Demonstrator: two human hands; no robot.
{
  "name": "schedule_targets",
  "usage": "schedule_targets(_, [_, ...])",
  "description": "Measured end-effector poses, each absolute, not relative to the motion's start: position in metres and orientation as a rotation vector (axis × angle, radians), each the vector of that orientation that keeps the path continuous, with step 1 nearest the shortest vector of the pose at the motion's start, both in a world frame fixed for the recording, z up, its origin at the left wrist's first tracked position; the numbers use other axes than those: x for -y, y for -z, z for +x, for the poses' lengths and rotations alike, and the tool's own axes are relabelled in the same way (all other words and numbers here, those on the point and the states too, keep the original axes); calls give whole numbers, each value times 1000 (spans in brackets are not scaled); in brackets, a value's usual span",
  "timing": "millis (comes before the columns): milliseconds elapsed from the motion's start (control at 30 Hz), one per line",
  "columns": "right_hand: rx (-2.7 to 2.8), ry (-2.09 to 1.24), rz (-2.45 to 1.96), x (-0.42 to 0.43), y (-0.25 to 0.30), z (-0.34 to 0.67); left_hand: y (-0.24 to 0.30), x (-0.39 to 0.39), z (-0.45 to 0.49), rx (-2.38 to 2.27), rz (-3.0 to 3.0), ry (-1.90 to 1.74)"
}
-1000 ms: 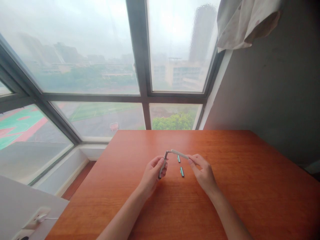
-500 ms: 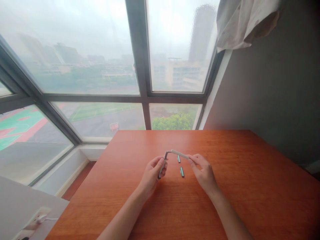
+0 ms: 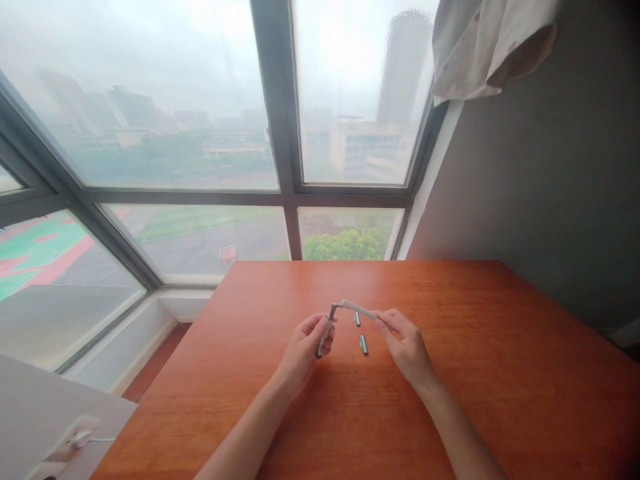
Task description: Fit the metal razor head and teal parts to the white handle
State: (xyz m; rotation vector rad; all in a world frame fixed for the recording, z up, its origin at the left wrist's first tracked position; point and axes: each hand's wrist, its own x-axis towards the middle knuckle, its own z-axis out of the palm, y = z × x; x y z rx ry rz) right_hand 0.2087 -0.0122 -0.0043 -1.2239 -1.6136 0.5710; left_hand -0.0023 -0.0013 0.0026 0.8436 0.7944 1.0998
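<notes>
My left hand [image 3: 304, 345] is closed round a slim handle [image 3: 324, 339] with a pale side and a dark lower end, held tilted above the table. A bent metal neck [image 3: 333, 309] rises from its top and points right. My right hand [image 3: 407, 343] pinches one end of a thin whitish stick [image 3: 357, 309]. The stick's rounded far end is at the tip of the metal neck; whether they touch or join I cannot tell. Between my hands two small green pieces with dark ends lie on the table, one nearer [image 3: 363, 345] and one farther [image 3: 357, 319], partly below the stick.
The reddish-brown wooden table [image 3: 225, 400] reaches to the large window [image 3: 190, 153]. A wall socket with a plug [image 3: 80, 440] is low at the left. Beige cloth [image 3: 490, 50] hangs at the upper right beside a grey wall [image 3: 525, 180].
Both hands keep their grips and almost the same places. The stick's held end sits very slightly farther left; otherwise little differs.
</notes>
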Motion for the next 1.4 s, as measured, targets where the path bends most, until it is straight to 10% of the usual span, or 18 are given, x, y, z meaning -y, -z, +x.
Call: schedule_targets(1400, [1642, -608, -1193, 14, 2, 206, 1, -1, -1, -884, 935, -1133])
